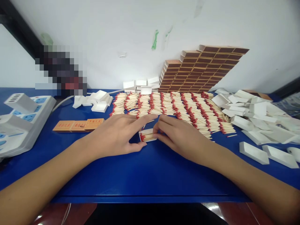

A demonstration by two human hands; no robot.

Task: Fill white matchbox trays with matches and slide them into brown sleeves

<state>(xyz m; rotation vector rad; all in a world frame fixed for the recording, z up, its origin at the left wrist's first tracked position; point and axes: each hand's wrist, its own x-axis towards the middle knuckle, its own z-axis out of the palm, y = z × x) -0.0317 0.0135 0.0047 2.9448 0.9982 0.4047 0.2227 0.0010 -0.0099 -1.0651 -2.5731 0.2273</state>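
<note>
A small white matchbox tray lies on the blue table between my hands, with red-headed matches inside. My left hand holds the tray's left end, its thumb at the near side and its index finger stretched out above. My right hand has its fingers pinched together at the tray's right end, on the matches there. Its fingertips partly cover that end. Just behind the tray, a loose match shows beneath my left index finger. Rows of loose matches spread out behind both hands.
Stacked matchboxes lean at the wall. Empty white trays are heaped at right, with smaller groups at back left and back centre. Orange matchboxes lie left, near a power strip with plugs. The table's front edge is close.
</note>
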